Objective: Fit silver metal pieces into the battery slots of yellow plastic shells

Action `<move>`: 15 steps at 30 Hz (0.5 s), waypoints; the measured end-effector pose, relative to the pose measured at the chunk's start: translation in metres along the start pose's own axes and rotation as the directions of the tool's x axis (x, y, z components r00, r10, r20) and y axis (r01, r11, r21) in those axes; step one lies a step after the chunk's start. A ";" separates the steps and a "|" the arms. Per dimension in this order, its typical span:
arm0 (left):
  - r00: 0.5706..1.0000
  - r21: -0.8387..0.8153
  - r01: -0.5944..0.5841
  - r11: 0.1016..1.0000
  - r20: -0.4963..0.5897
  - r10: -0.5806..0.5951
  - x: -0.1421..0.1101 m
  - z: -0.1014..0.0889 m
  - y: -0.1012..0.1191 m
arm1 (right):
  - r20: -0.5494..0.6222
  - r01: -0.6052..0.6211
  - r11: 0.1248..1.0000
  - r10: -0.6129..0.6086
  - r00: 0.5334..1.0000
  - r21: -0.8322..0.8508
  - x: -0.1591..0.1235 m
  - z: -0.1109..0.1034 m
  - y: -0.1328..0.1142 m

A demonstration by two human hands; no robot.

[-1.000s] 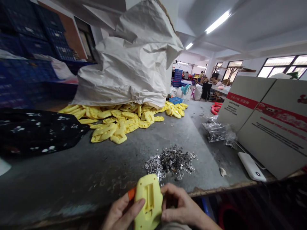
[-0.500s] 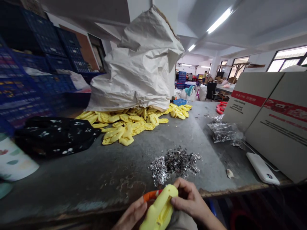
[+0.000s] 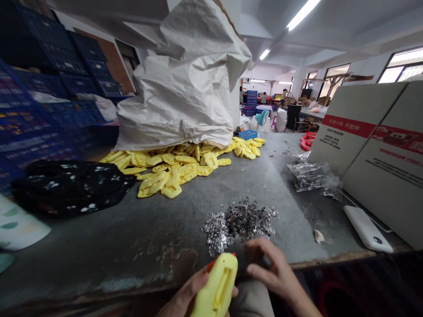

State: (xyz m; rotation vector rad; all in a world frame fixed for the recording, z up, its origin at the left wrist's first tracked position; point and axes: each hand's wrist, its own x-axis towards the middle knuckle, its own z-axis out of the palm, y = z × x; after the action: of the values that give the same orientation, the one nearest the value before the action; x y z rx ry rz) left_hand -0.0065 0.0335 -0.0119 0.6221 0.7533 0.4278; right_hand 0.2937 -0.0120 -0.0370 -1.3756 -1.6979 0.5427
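My left hand (image 3: 189,293) grips a yellow plastic shell (image 3: 209,296) with a long slot along it, tilted up over the table's front edge. Behind the shell a bit of an orange-red part (image 3: 210,265) shows; most of it is hidden. To the right of the shell, apart from it, my right hand (image 3: 279,270) is open, thumb and fingers spread, with nothing visible between them. Just beyond both hands lies a heap of small shiny metal pieces (image 3: 243,220) on the grey table (image 3: 132,246).
Many similar yellow pieces (image 3: 172,176) spill from under a large white sack (image 3: 185,101). A black patterned cloth (image 3: 76,187) lies at left. On the right are clear bags (image 3: 313,176), a white phone-like device (image 3: 367,229) and a carton (image 3: 373,141). Blue crates (image 3: 69,123) are stacked at far left.
My right hand has let go of the yellow shell and moved right, its fingers spreading. The shell has turned a little, so its slot faces me more. My left hand keeps hold.
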 end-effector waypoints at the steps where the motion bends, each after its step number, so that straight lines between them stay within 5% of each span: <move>1: 0.999 -0.009 -0.001 1.000 -0.051 0.000 0.002 -0.003 -0.001 | -0.082 -0.021 0.989 0.009 0.997 -0.149 0.000 -0.010 0.011; 4: 0.990 -0.019 -0.001 1.000 -0.142 -0.002 0.009 -0.009 -0.002 | -0.192 -0.104 0.929 0.036 0.981 -0.355 0.004 -0.031 0.035; 9: 0.994 -0.081 0.062 0.995 -0.084 -0.069 0.004 0.005 0.000 | -0.112 -0.076 0.875 0.025 0.993 -0.478 0.013 -0.027 0.027; 15: 0.969 -0.194 0.163 0.967 0.215 -0.121 -0.015 0.012 0.010 | 0.061 -0.067 0.907 0.101 0.993 -0.415 0.001 -0.042 0.016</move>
State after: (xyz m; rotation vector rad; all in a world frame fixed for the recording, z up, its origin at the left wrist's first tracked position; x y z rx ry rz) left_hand -0.0085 0.0278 0.0090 0.4022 0.5458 0.3008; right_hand 0.3373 -0.0137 -0.0270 -1.7533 -1.8993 0.2955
